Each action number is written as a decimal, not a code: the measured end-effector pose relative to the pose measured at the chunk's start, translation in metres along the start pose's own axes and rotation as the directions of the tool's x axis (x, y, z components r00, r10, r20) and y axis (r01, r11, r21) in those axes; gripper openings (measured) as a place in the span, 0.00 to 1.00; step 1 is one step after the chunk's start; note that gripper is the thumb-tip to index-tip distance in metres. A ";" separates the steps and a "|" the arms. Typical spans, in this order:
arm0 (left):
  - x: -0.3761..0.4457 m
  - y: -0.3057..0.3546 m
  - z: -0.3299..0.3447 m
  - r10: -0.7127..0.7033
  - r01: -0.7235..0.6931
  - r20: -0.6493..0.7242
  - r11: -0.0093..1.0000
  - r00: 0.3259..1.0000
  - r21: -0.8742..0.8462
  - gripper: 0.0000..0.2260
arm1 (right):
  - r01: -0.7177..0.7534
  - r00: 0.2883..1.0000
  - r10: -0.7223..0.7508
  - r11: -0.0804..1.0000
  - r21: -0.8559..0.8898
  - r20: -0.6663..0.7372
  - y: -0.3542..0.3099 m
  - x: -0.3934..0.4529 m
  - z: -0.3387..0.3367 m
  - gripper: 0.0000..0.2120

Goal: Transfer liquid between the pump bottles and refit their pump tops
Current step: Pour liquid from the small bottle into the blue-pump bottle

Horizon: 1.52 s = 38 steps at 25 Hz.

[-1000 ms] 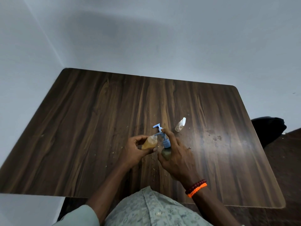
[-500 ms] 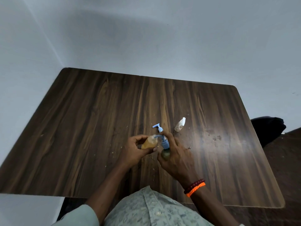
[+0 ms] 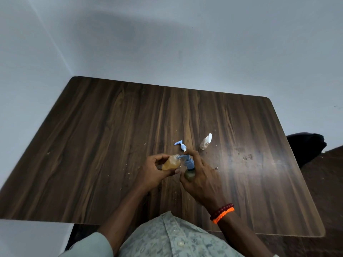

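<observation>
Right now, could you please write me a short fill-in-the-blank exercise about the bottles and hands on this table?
1. The left hand holds the ____ bottle.
2. The right hand holds the green bottle, whose fitted pump is coloured ____.
3. The loose pump lies on the ____.
4. The clear bottle on the table has a ____ cap.

Missing words: amber; blue; table; white

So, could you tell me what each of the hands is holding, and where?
Left hand grips the amber bottle round its body; right hand grips the dark pump bottle, finger on its pump.
</observation>
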State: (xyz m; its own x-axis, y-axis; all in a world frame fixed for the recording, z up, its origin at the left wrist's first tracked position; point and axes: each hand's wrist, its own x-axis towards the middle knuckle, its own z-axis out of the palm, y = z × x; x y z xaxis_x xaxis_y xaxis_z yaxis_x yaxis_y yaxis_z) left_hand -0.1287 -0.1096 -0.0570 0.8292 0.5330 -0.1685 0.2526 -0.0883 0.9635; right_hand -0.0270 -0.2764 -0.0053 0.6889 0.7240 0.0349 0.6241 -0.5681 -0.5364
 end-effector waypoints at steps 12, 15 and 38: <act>0.001 -0.001 0.001 0.002 -0.002 0.002 1.000 1.000 -0.005 0.26 | -0.003 1.000 0.003 1.000 -0.018 -0.001 0.004 0.001 0.001 0.33; 0.002 -0.001 0.001 0.000 0.000 -0.010 1.000 1.000 0.000 0.24 | 0.018 1.000 -0.018 1.000 0.000 0.010 0.003 0.001 -0.001 0.36; 0.004 0.000 -0.001 0.018 -0.018 -0.005 1.000 1.000 -0.011 0.24 | 0.049 0.998 -0.051 0.996 -0.075 -0.028 0.000 0.001 0.002 0.36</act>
State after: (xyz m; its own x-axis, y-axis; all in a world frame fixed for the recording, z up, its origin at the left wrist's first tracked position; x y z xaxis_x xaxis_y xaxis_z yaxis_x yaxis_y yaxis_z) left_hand -0.1260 -0.1069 -0.0578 0.8313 0.5353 -0.1500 0.2319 -0.0887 0.9687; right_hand -0.0274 -0.2744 -0.0071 0.6664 0.7406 0.0859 0.6828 -0.5600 -0.4693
